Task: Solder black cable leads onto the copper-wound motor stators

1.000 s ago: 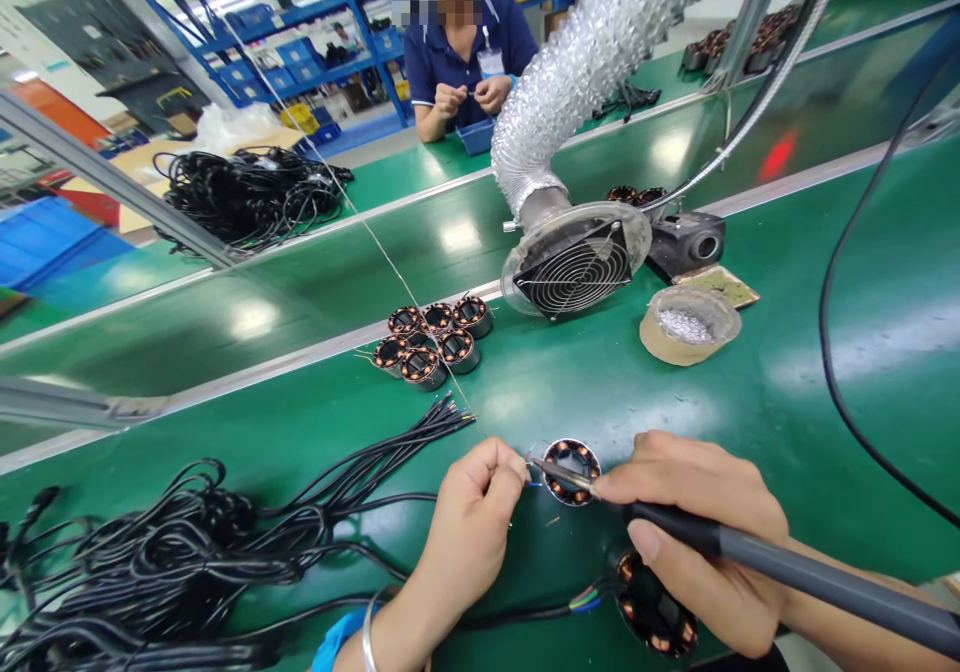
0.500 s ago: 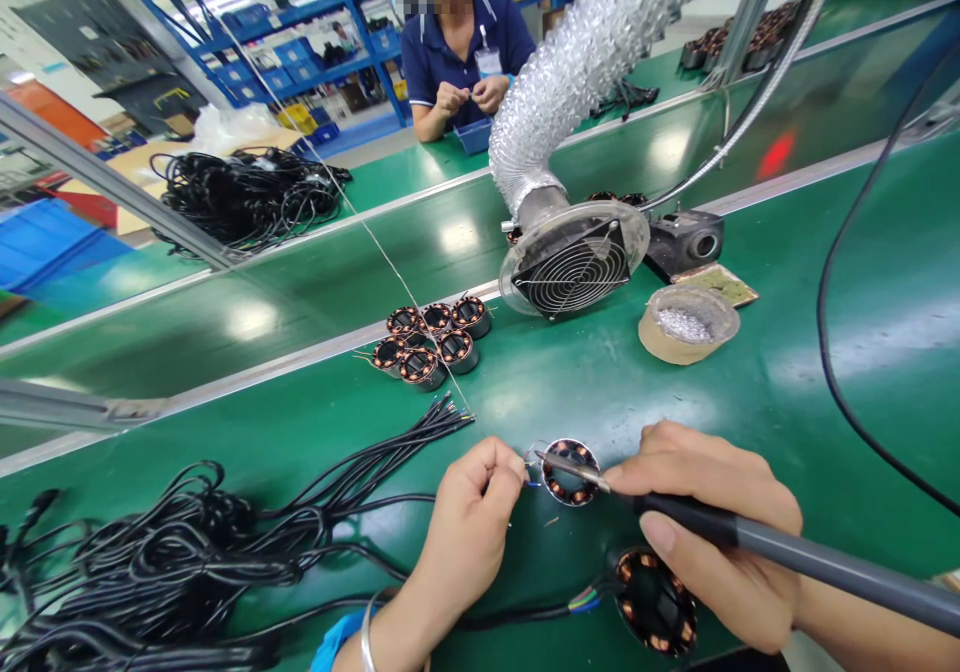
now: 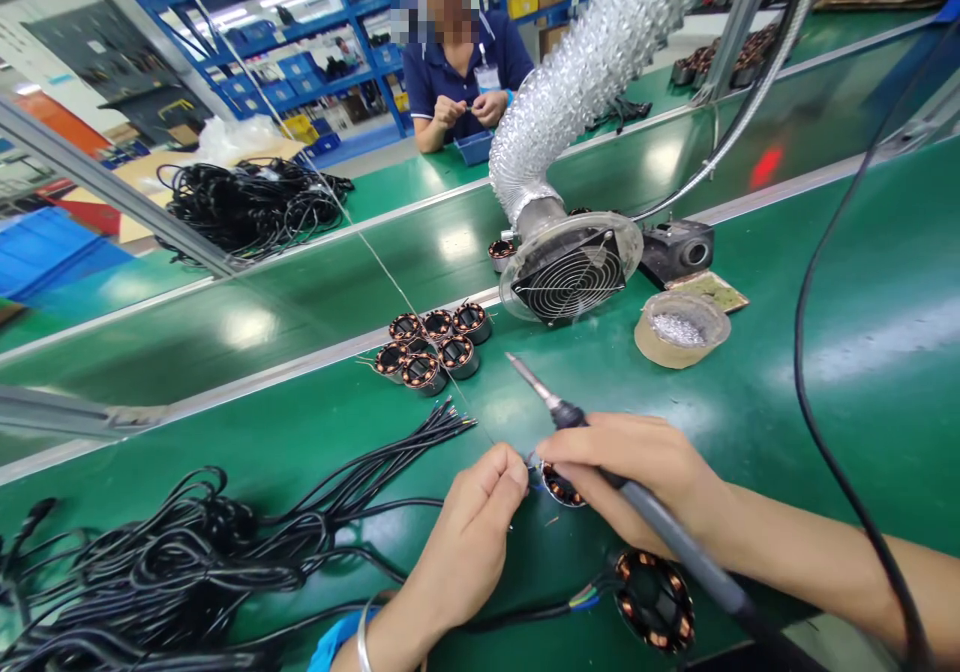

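Note:
My left hand (image 3: 480, 527) pinches thin wires at the left edge of a ring-shaped copper-wound coil (image 3: 561, 486). My right hand (image 3: 637, 472) holds a soldering iron (image 3: 544, 392), its tip pointing up and left above the green table, away from the coil. The thumb and forefinger of that hand reach to the wires beside my left fingertips and partly cover the coil. A second coil (image 3: 655, 602), joined to a black cable with coloured wires, lies nearer me, below my right hand.
Several coils (image 3: 439, 347) stand by the metal rail. Black cables (image 3: 187, 562) are heaped at left. A round fume hood (image 3: 574, 272) hangs above the table, near a tub (image 3: 681, 330) and a black holder (image 3: 679, 250). A person (image 3: 465, 72) sits across the conveyor.
The iron's tip has swung up and away from the coil. My right fingers have moved left to the wires; my left hand has stayed nearly in place.

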`<state>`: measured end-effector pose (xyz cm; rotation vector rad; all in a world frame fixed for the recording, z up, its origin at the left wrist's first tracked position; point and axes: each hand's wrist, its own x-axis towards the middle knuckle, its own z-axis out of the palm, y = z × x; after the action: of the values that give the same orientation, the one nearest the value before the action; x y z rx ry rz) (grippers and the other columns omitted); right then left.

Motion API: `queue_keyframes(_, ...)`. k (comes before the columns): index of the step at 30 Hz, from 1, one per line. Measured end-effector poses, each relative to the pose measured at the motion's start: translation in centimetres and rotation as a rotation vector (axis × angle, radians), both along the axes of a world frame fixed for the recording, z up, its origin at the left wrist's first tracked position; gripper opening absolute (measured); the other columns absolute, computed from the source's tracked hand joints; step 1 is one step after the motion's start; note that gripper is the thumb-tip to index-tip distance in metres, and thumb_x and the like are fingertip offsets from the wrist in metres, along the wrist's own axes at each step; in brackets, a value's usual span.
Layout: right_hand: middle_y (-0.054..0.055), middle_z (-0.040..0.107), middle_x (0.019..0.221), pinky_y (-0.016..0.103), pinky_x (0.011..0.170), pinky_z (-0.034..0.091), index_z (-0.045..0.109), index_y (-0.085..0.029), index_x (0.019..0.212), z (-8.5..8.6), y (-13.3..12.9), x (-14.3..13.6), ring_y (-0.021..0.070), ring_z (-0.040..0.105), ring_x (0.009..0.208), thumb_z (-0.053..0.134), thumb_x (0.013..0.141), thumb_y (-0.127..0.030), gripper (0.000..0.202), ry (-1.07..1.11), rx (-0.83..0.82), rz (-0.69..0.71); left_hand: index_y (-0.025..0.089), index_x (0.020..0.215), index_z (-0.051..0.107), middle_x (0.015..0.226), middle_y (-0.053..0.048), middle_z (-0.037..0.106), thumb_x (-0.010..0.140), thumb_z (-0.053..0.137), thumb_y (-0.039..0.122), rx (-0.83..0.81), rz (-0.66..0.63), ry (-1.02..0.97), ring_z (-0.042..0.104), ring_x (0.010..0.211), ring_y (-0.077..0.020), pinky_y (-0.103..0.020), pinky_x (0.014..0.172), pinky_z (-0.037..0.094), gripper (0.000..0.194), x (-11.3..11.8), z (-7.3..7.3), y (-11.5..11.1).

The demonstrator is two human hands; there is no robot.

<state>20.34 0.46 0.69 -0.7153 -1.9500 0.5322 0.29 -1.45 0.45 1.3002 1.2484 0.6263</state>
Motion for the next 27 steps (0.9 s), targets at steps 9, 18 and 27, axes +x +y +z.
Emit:
queue_keyframes(9,-0.001,0.06,0.07,0.022,0.053,0.043,0.06,-0.02,0.105,-0.5,0.3,-1.1,0.011,0.053,0.057,0.046,0.089,-0.004,0.026,-0.023,0.102,0.036,0.021,0.08,0.048,0.077,0.001,0.049,0.101,0.035,0.039,0.225,-0.223,0.25,0.043,0.071,-0.0158,-0.027,0.066,0.033,0.031,-0.5,1.7,0.3)
queue_keyframes(18,0.003,0.065,0.078,0.024,0.058,0.049,0.059,-0.016,0.109,-0.7,-0.4,-1.7,0.0135,0.057,0.064,0.05,0.087,-0.004,0.027,-0.015,0.096,-0.054,0.022,0.083,0.048,0.077,0.0,0.052,0.103,0.032,0.036,0.285,-0.257,0.319,0.045,0.069,-0.0171,-0.029,0.066,0.033,0.03,-0.5,2.0,-0.1)
queue_keyframes(27,-0.001,0.063,0.071,0.022,0.054,0.046,0.062,-0.017,0.107,-0.6,-0.6,-1.6,0.0108,0.057,0.057,0.051,0.085,-0.002,0.028,0.07,0.048,0.022,0.023,0.09,0.053,0.085,-0.002,0.056,0.101,0.034,0.03,0.365,-0.317,0.4,0.05,0.072,-0.0186,-0.03,0.067,0.034,0.023,-0.6,2.4,-0.3)
